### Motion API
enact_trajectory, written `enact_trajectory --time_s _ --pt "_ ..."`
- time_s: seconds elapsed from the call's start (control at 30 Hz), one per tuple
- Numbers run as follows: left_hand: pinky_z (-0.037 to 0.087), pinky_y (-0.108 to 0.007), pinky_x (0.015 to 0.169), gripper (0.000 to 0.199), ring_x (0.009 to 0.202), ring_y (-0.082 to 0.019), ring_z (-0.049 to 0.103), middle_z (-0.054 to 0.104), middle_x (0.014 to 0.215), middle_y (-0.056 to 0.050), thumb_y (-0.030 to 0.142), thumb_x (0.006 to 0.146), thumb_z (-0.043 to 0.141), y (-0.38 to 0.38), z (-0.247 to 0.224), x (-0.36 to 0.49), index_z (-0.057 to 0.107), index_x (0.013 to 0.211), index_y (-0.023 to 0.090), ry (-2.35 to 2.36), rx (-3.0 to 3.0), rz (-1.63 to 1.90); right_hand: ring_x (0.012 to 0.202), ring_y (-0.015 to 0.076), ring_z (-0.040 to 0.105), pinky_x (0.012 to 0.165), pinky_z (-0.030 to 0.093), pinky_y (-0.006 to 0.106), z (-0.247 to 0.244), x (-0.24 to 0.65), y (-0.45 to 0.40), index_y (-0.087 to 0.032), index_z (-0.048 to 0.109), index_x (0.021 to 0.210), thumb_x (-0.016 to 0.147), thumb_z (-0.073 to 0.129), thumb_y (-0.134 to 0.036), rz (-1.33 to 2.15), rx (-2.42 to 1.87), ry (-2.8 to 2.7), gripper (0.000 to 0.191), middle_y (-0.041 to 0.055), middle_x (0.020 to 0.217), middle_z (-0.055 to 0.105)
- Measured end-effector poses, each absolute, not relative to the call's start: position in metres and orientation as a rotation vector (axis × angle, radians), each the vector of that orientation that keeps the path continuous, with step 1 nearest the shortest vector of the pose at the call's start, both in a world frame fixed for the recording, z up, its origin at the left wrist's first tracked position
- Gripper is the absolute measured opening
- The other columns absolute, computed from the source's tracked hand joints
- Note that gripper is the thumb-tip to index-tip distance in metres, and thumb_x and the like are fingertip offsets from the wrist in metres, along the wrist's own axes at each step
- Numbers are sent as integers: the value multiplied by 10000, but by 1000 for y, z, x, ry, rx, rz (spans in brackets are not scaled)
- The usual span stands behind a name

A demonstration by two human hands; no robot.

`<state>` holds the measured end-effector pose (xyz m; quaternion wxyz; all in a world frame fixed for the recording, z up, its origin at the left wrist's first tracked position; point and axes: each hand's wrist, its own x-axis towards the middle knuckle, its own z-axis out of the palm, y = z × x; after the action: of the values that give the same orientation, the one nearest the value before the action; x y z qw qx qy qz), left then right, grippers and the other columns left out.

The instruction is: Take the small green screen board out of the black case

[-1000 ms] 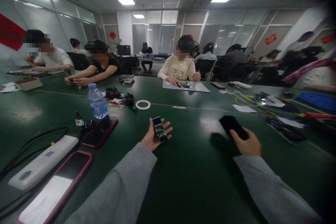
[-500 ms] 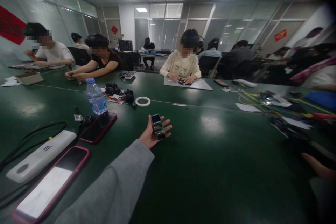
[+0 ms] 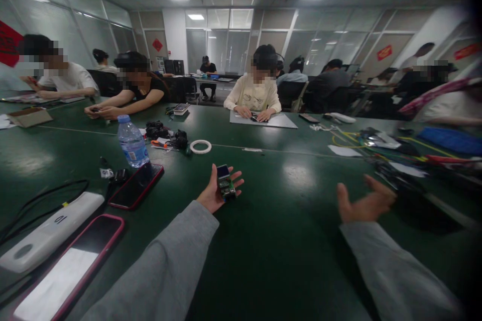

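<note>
Over the green table, my left hand is palm up and holds a small green circuit board with a dark little screen at its top end. The thumb lies along the board's left edge, and the fingertips show past its right edge. My right hand is over the table to the right, slightly blurred, its thumb apart from the fingers and nothing in it. A wide gap separates it from the board.
Left of my arm lie two red-edged phones, a white handheld device and black cables. Beyond stand a water bottle and a white tape ring. Cables and a blue item crowd the right. A person sits opposite.
My right hand has come in from the right edge and now shows fully over the table. My left hand stays nearly still with the circuit board. The view has turned slightly right.
</note>
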<state>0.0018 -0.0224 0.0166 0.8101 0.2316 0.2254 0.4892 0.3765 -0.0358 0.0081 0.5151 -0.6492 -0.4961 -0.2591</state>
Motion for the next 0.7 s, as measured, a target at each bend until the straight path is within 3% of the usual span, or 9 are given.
enact_trajectory --time_s 0.17,0.3,0.43,0.7 --pt "396 -452 957 639 1183 -271 494 494 1330 -110 668 784 379 -20 13 5 498 1226 221 482 553 1045 973 214 469 797 429 360 1 224 -45 -152 430 1198 834 514 -465 30 -1184 -1567 487 130 1117 439" --pt "386 -420 980 680 1154 -260 519 520 1301 -126 687 775 364 -21 13 8 525 1204 185 452 585 1037 942 182 491 800 440 317 -5 141 -52 -179 420 1144 860 509 -481 626 -1085 -1465 424 93 1058 483" --pt "383 -429 990 687 1141 -262 527 518 1304 -125 698 766 363 -21 12 9 540 1187 185 452 598 1027 893 170 511 829 425 312 -10 126 -45 -172 486 987 859 468 -571 1021 -997 -1389 419 57 963 537" --pt "367 -415 1012 659 1193 -260 481 445 1377 -105 678 785 354 -23 13 8 566 1164 182 455 667 1024 864 170 537 785 435 289 -4 138 -40 -165 534 920 733 649 -558 1288 -959 -1285 450 40 930 563"
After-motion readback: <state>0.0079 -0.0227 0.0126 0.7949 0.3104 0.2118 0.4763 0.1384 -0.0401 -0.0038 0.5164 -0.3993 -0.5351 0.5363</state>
